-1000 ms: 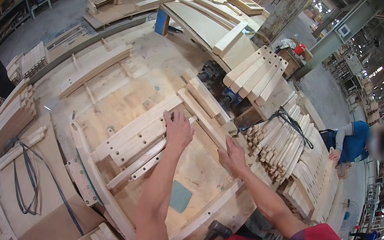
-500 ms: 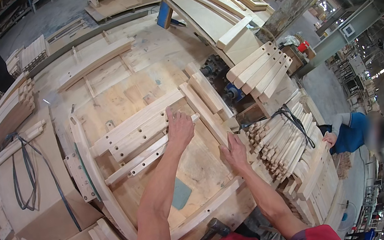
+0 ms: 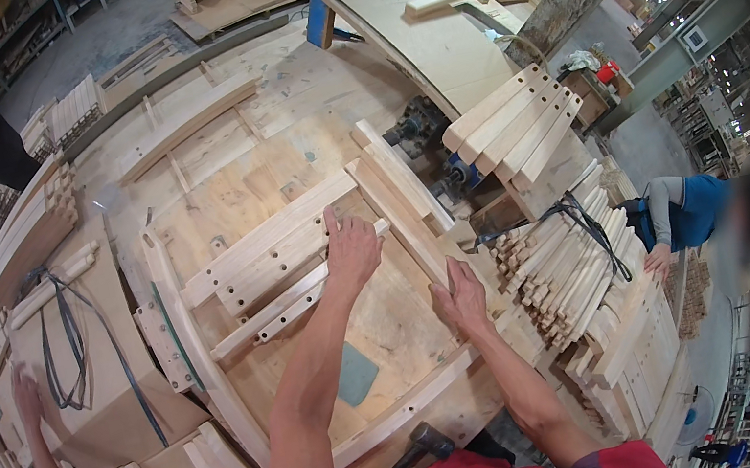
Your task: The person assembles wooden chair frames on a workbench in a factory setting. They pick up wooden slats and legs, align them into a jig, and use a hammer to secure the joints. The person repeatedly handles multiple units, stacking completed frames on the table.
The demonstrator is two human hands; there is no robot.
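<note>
While pale slats crowd the plywood bench (image 3: 284, 165), bare room lies near. The left hand (image 3: 353, 250) presses flat and open on a drilled slat (image 3: 282, 240). The right hand (image 3: 461, 297) rests open against a smooth side rail (image 3: 399, 200).

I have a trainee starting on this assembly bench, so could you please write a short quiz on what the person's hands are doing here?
1. True or false: the left hand lies on the pale wooden rails with drilled holes.
2. What does the right hand rest on? A) the dark-headed hammer B) the slanted pale wooden side rail C) the strapped bundle of pale wooden sticks
3. Which colour is the flat patch on the plywood bench top between the forearms?

Key: 1 true; 2 B; 3 grey-green.
</note>
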